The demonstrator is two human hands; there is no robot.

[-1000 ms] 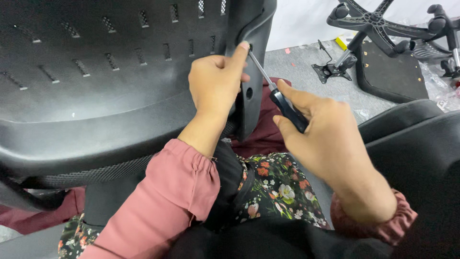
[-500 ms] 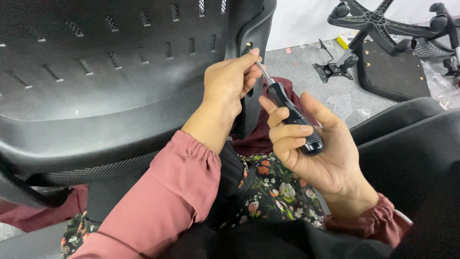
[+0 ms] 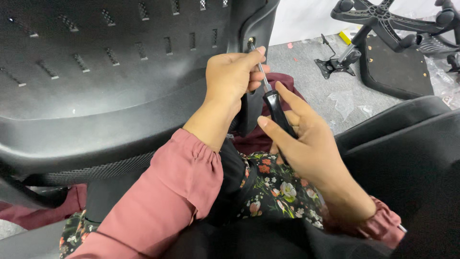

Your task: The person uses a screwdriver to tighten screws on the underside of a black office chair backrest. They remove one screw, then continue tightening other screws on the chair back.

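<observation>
Screwdriver point(image 3: 274, 103) handle mostly buried under right hand point(image 3: 306, 148) at 4 o'clock. Screw point(image 3: 250, 40) too tiny to make out. Chair base point(image 3: 383, 14) chopped off at 1 o'clock.

This looks like a chair-assembly workshop. Loose office-chair parts lie about on the grey carpeted floor point(image 3: 306, 67): an upturned five-star wheel base point(image 3: 383, 17), a flat black seat panel point(image 3: 395, 69), a black metal bracket point(image 3: 330, 64) and crumpled clear plastic wrapping point(image 3: 347, 100), beside a perforated black chair back point(image 3: 110, 72).
</observation>
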